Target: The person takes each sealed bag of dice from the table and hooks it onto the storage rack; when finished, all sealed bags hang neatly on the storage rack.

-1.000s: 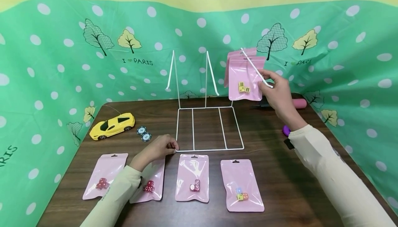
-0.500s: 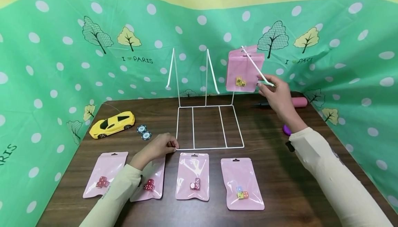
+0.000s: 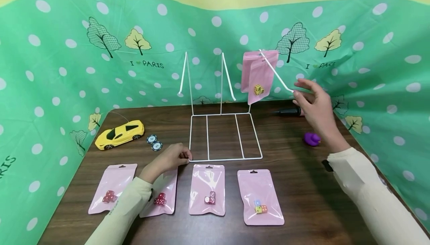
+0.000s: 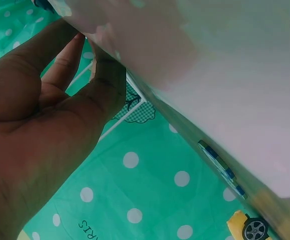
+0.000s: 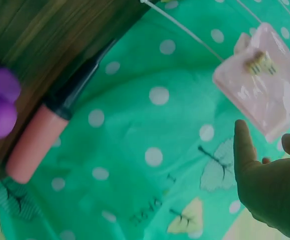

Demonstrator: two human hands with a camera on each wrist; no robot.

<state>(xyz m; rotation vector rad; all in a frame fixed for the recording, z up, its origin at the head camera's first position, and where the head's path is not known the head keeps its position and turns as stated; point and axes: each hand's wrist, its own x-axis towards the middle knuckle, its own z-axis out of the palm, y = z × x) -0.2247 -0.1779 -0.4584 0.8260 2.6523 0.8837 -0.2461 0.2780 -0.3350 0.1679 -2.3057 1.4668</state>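
Pink pouches [image 3: 261,75], likely light, slippery and best edge-held, are hung on the rack [image 3: 221,114]; its corner is pinched by the left hand [image 3: 172,157], nothing by the right hand [image 3: 317,107], fingers parted.

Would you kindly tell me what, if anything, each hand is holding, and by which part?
The left hand holds the white wire rack by its near left corner. The right hand, beside the hanging pink bags, holds nothing.
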